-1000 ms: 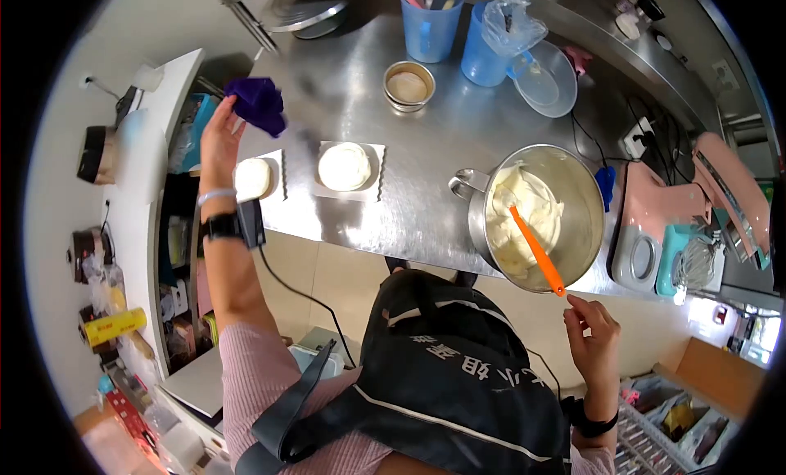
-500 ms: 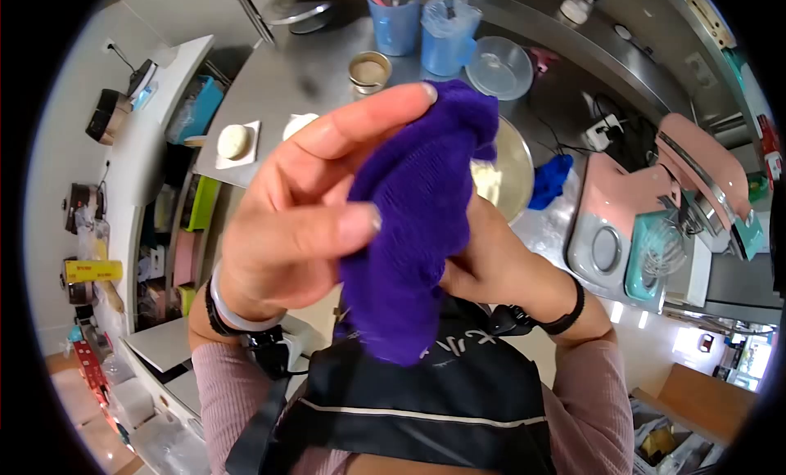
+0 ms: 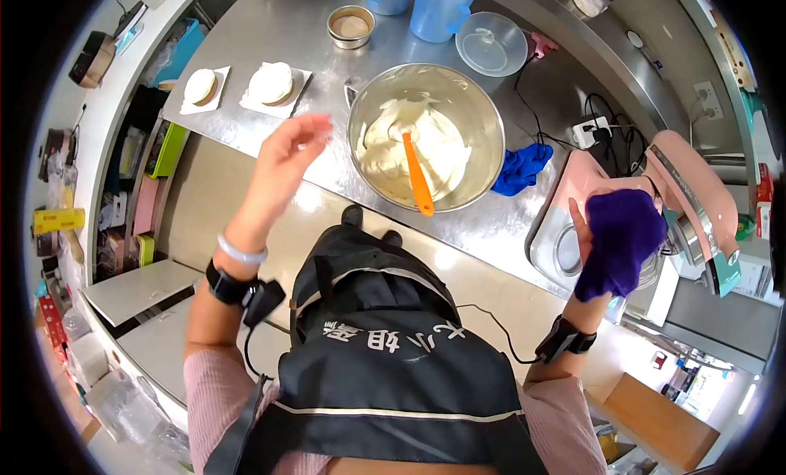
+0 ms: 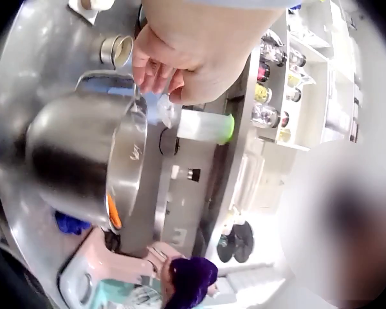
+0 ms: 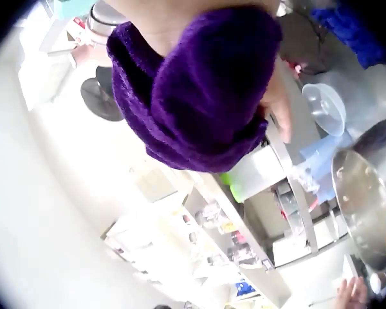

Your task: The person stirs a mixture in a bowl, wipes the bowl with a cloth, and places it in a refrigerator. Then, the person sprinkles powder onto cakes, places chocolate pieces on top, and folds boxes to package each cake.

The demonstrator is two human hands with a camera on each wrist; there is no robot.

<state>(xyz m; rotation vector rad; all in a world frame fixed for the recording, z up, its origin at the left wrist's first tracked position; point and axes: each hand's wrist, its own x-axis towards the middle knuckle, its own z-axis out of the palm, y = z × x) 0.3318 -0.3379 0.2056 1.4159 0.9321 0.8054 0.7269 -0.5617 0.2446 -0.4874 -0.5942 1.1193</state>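
On my right, a purple cloth point(image 3: 620, 238) bunches over my right hand point(image 3: 582, 231) and hides most of its fingers. The thumb side shows past the cloth in the head view, and my right hand holds the cloth in the air near the pink stand mixer point(image 3: 681, 180). My left hand point(image 3: 288, 160) hangs in the air with loosely bent fingers and nothing in it, left of a steel mixing bowl point(image 3: 485, 107). White cream point(image 3: 379, 152) lies in the bowl, with an orange-handled spatula point(image 3: 418, 176) leaning on the rim.
Two round white cakes point(image 3: 270, 83) sit on square boards at the left. Behind the bowl are a small steel tin point(image 3: 350, 27), blue jugs point(image 3: 436, 18) and a clear plastic bowl point(image 3: 491, 45). A blue cloth point(image 3: 522, 171) lies right of the bowl, with cables point(image 3: 626, 131) behind it.
The purple cloth went from my left hand, through both hands close in front of me, over to my right hand. My right hand moved right; my left hand drew back left.
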